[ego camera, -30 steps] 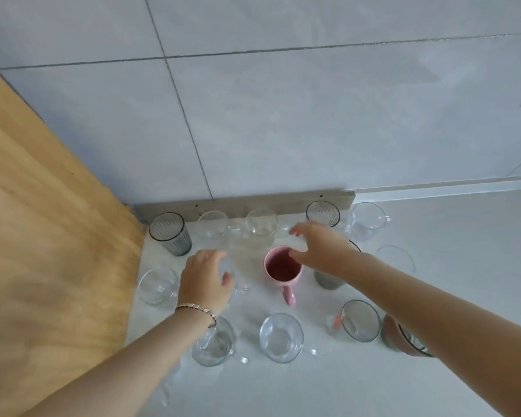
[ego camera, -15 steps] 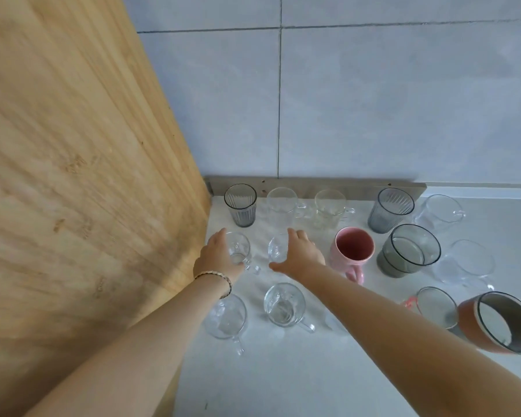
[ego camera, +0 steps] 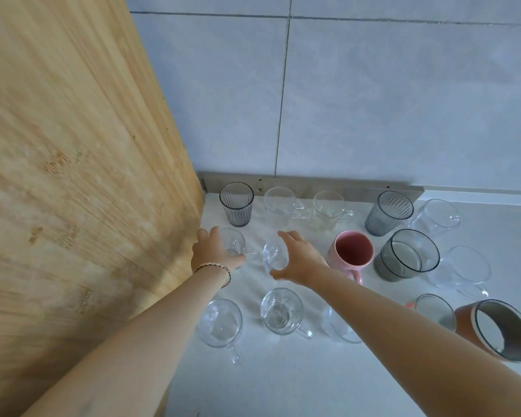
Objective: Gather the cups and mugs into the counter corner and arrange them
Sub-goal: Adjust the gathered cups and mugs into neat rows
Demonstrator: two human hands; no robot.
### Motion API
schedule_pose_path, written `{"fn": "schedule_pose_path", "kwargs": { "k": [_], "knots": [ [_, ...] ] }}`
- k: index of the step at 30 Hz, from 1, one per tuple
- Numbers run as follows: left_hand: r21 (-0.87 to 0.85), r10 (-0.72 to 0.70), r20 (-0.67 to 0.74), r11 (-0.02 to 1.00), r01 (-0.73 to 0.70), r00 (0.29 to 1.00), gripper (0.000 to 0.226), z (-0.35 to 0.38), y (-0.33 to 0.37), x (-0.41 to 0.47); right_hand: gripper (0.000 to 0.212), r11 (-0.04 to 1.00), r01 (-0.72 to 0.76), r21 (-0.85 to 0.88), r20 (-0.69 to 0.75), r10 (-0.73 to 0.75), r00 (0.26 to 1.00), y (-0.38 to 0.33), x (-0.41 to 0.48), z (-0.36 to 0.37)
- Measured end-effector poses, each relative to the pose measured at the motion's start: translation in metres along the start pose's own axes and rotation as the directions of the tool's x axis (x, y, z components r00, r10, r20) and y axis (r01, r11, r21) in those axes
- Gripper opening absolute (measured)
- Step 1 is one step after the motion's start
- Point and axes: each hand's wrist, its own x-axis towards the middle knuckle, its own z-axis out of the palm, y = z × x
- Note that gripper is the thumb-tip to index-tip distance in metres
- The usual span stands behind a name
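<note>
Since half a second ago little is changed: the left hand (ego camera: 214, 254) is kept cupped around one clear glass mug (ego camera: 233, 243), the right hand (ego camera: 298, 260) spread open against a second clear mug (ego camera: 274, 257), so the middle row is judged in hand and closing both toward the table (ego camera: 283, 386) corner is called for next.

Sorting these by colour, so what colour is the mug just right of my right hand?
Pink, inside and out: the pink mug shows plainly in the head view.

Both forearms extend forward from the near edge of the worktop toward its far left corner, converging slightly. The left hand (ego camera: 215, 251) is palm down, fingers curved, wrist level (a thin beaded bracelet (ego camera: 214, 269) circles it). The right hand (ego camera: 298, 260) is palm down and rotated inward, with fingers spread and thumb splayed toward the near edge. The hands lie side by side, apart, not touching. Whether either hand grips cannot be determined.
</note>
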Motion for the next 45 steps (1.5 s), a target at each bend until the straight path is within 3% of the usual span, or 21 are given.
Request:
{"fn": "schedule_pose_path", "kwargs": {
  "k": [13, 28, 34, 36, 39, 41, 43, 45],
  "knots": [
    [0.014, 0.024, -0.019, 1.000, -0.024, 1.000, 0.073, 0.004, -0.004, 0.000, 0.096, 0.997, 0.000, -0.081, -0.014, -0.001, 1.000, 0.007, -0.001, 0.001],
    [0.069, 0.002, 0.003, 0.998, -0.002, 1.000, 0.082, 0.004, -0.003, -0.003, 0.095, 0.999, 0.029, 0.044, -0.038, -0.028, 0.999, 0.010, 0.003, 0.003],
    [0.109, -0.037, 0.040, 0.993, 0.032, 0.999, 0.086, 0.002, 0.003, -0.009, 0.112, 0.999, 0.013, 0.047, -0.002, -0.013, 1.000, 0.014, -0.004, -0.002],
    [0.220, 0.020, 0.003, 0.975, -0.020, 1.000, 0.081, 0.002, 0.008, -0.014, 0.109, 0.999, 0.031, -0.008, -0.059, -0.032, 0.998, 0.021, -0.012, -0.013],
    [0.337, 0.235, -0.080, 0.921, -0.195, 0.969, 0.066, 0.003, 0.025, -0.024, 0.097, 0.992, -0.007, -0.124, -0.212, -0.020, 0.977, 0.045, -0.026, -0.039],
    [0.330, 0.342, -0.073, 0.895, -0.301, 0.937, 0.057, 0.007, 0.042, -0.031, 0.096, 0.983, -0.150, -0.102, -0.249, 0.121, 0.961, 0.066, -0.033, -0.053],
    [0.304, 0.412, -0.057, 0.875, -0.377, 0.909, 0.049, 0.011, 0.059, -0.039, 0.098, 0.949, -0.314, -0.021, -0.203, 0.303, 0.931, 0.081, -0.039, -0.059],
    [0.273, 0.456, -0.042, 0.861, -0.428, 0.889, 0.043, 0.015, 0.071, -0.046, 0.094, 0.920, -0.390, 0.032, -0.145, 0.391, 0.909, 0.087, -0.040, -0.058]
  ]
}}
